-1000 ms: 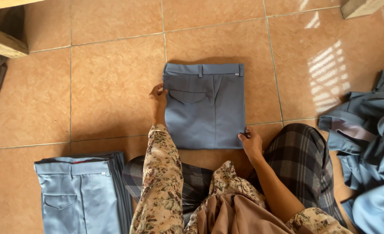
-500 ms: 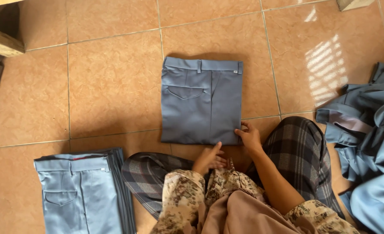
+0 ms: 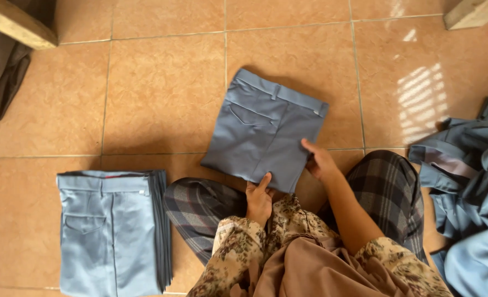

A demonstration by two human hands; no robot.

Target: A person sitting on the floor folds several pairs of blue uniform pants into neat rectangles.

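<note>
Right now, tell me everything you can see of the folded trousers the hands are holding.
The folded trousers are grey-blue, of smooth woven cloth, folded into a flat near-square packet. The waistband with belt loops runs along the far edge, and a slit back pocket shows below it. The packet sits askew over the tiled floor, its near edge at the person's plaid-covered lap. The left hand holds the near edge with fingers pointing up onto it; the right hand grips the near right corner.

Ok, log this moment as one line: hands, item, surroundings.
left hand: grips near edge of folded grey trousers | right hand: grips their right edge | trousers tilted | folded stack on floor, left | unfolded pile, right
</note>
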